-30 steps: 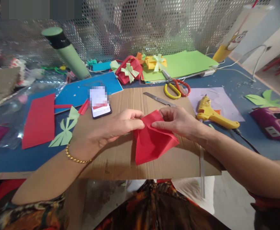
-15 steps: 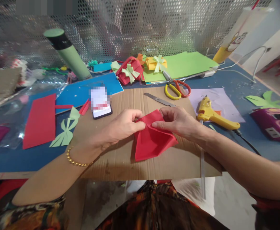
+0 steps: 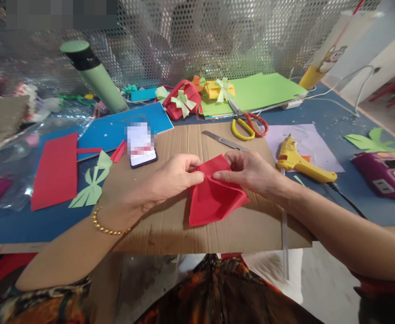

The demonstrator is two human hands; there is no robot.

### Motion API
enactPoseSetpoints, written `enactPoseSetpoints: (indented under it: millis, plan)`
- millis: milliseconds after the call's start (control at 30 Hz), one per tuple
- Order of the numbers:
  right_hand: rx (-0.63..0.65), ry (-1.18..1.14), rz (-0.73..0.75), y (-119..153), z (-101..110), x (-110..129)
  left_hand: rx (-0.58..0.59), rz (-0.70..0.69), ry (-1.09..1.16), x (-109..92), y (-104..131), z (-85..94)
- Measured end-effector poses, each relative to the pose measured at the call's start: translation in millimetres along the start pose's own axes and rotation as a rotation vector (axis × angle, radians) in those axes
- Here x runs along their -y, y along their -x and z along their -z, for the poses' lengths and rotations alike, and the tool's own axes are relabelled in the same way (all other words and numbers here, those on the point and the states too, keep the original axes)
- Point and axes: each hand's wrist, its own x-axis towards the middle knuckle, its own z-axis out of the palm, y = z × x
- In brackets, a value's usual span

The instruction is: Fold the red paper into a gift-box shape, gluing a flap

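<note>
A folded piece of red paper (image 3: 214, 204) is held between my two hands above the sheet of cardboard (image 3: 170, 229). My left hand (image 3: 183, 173) pinches its left side near the upper edge, thumb on top. On the other side, my right hand (image 3: 242, 168) grips the paper with the thumb pressed along a fold. The lower part of the paper flares open toward me. Fingers behind the paper are hidden. Just beyond my hands lies a grey metal blade (image 3: 222, 140), with yellow-and-red-handled scissors (image 3: 247, 123) past it.
A yellow glue gun (image 3: 301, 164) rests on pale purple paper at right. To the left are a phone (image 3: 143, 155), a red paper sheet (image 3: 55, 171) and pale green paper bows (image 3: 91, 184). Behind stand a green bottle (image 3: 97, 78), red paper baskets (image 3: 185, 101) and a drink cup (image 3: 332, 54).
Both hands keep the same grip on the red paper, which looks unchanged. Only the view has shifted very slightly.
</note>
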Motion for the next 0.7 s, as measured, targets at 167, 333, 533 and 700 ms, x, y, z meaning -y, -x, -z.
enactPoseSetpoints:
  millis: [167,333,533,700]
  plan:
    - [-0.013,0.022,-0.007,0.1,0.2,1.2,0.001,0.007,0.019,-0.8,0.5,-1.0]
    - [-0.023,0.04,-0.002,-0.1,0.6,1.0,0.006,-0.008,0.019,1.0,0.2,-1.0]
    - [-0.018,0.038,0.004,-1.0,0.7,-1.6,0.008,0.008,0.06,0.0,0.2,-1.9]
    - [-0.003,0.04,-0.006,-1.9,1.7,-2.8,0.018,0.025,0.085,0.7,0.2,-1.9]
